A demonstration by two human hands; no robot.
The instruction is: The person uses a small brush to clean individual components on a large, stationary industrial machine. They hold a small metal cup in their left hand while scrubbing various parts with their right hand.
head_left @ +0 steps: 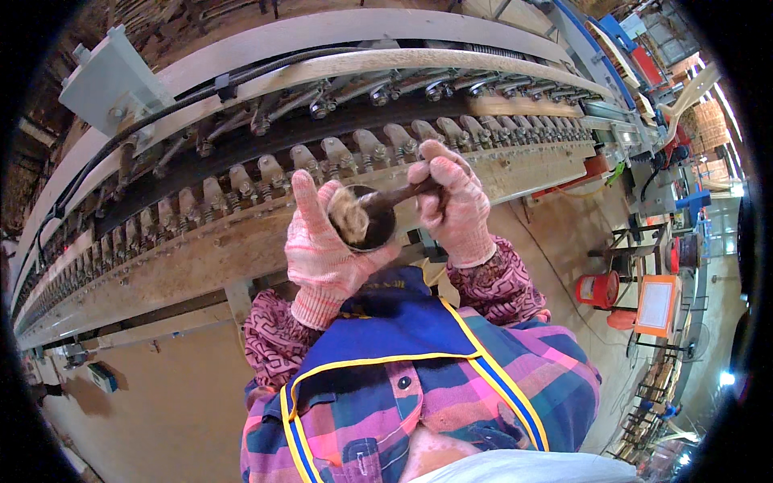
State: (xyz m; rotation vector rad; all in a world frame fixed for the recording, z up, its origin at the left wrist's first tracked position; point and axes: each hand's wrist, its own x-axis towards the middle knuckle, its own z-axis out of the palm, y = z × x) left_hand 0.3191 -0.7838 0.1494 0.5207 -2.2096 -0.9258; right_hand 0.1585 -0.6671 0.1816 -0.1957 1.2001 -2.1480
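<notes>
My left hand (326, 253), in a pinkish-white knitted glove, is wrapped round a small dark round cup (380, 229). A tan, fuzzy tuft (348, 216) shows at the cup's left side. In a matching glove, my right hand (456, 201) grips the end of a dark-handled tool (407, 193). The handle slants down to the left over the cup and meets the tuft; whether the two are one brush I cannot tell. The cup's contents look dark. Both hands are above the near edge of a long machine (193, 258).
Rows of metal clamps with springs (306, 165) run along the machine just beyond my hands. A grey metal box (113, 84) rises at the far left, with a black cable alongside. To the right stand a red bucket (597, 289) and an orange-framed board (657, 304).
</notes>
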